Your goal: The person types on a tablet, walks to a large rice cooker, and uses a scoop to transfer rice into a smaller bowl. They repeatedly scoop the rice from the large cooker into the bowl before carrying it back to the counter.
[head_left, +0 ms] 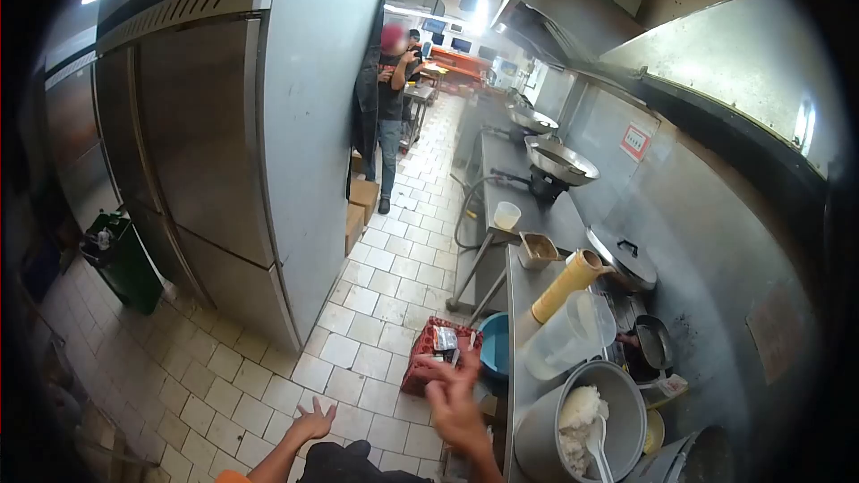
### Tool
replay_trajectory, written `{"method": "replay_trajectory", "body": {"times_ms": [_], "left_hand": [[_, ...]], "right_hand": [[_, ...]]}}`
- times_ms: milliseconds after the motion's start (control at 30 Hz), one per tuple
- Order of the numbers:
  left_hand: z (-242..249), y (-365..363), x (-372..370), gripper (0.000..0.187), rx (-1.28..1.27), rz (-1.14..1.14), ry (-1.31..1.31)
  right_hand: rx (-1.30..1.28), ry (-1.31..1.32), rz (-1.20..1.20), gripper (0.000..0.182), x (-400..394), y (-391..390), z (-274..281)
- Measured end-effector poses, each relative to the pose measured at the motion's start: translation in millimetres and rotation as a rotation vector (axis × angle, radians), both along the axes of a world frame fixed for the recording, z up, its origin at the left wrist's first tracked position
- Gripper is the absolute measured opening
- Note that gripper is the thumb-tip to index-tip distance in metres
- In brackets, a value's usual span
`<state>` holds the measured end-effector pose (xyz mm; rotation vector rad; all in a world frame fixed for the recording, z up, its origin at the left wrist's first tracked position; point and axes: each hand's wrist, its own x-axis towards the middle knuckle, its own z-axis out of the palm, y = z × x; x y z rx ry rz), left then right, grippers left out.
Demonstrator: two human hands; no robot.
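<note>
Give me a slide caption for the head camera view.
Left hand and right hand held out above a tiled kitchen floor, a pot of rice on the counter at right.

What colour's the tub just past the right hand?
The tub is blue; the head view shows it.

no wording legible, small square red-and-white sign (635, 141) on the grey metal wall (707, 224) — lettering too tiny to read, faded brownish rectangular sheet (775, 336) farther along that wall, markings indistinct, white packet (445, 338) on the red patterned box (415, 381) — print blurred
</note>
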<state>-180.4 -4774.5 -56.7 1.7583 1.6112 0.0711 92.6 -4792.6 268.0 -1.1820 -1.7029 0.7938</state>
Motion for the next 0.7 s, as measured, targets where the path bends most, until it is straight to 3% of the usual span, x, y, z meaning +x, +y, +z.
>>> {"method": "replay_trajectory", "body": {"times_ms": [33,100,133,167,200,233,267,300,333,367,400,433,500,533,567,600,633,667,700], "left_hand": [[-55,-4,-8,0.071,0.193,-0.035,0.092],[90,2,36,0.073,-0.359,0.339,-0.751],[170,5,59,0.074,-0.609,0.586,-1.029],[208,10,73,0.078,-0.598,0.448,-1.375],[240,18,82,0.082,-0.565,0.281,-1.711],[270,23,87,0.081,-0.235,0.281,-1.596],[274,16,83,0.081,-0.232,0.276,-1.586],[274,10,83,0.075,0.291,0.133,-1.312],[268,2,88,0.069,0.775,0.004,-0.987],[259,-5,92,0.063,1.212,-0.117,-0.6],[241,-2,93,0.061,1.05,-0.365,-0.507],[211,3,93,0.06,0.866,-0.598,-0.408],[95,8,80,0.062,0.093,-0.31,-0.135],[104,3,85,0.065,-0.328,0.311,-0.686],[130,2,94,0.065,-0.32,0.308,-0.684],[168,3,104,0.065,-0.378,0.275,-1.079],[208,5,109,0.065,-0.428,0.235,-1.472],[246,10,108,0.068,-0.14,0.196,-1.471],[286,17,105,0.071,0.153,0.149,-1.451]], "right_hand": [[0.072,0.279,-0.137,0.057,-4,-4,22],[0.095,0.686,-0.29,0.042,-3,-9,0],[0.583,0.698,-0.336,0.032,-19,8,-63],[0.725,0.446,-0.378,0.034,-43,14,-120],[0.612,0.02,-0.129,0.048,-54,4,-130],[0.369,-0.301,-0.032,0.065,-55,-12,-142],[0.118,-0.536,-0.04,0.083,-53,-22,-165],[-0.061,-0.262,-0.065,0.074,-48,-23,-203],[-0.049,-0.275,-0.062,0.074,-37,-13,-196],[-0.517,0.464,0.056,0.063,-25,-5,-182],[-0.966,1.224,0.181,0.064,-18,2,-170],[-0.97,1.225,0.182,0.064,-14,2,-152],[-0.329,0.924,-0.107,0.067,-12,-3,-99],[-0.001,0.757,-0.235,0.069,-15,1,-72],[0.317,0.572,-0.359,0.07,-18,3,-51],[0.618,0.369,-0.478,0.072,-20,1,-44],[0.509,0.044,-0.445,0.075,-45,2,-146],[0.347,-0.215,-0.193,0.08,-60,-10,-137],[0.181,-0.381,-0.188,0.079,-59,-25,-179]]}}
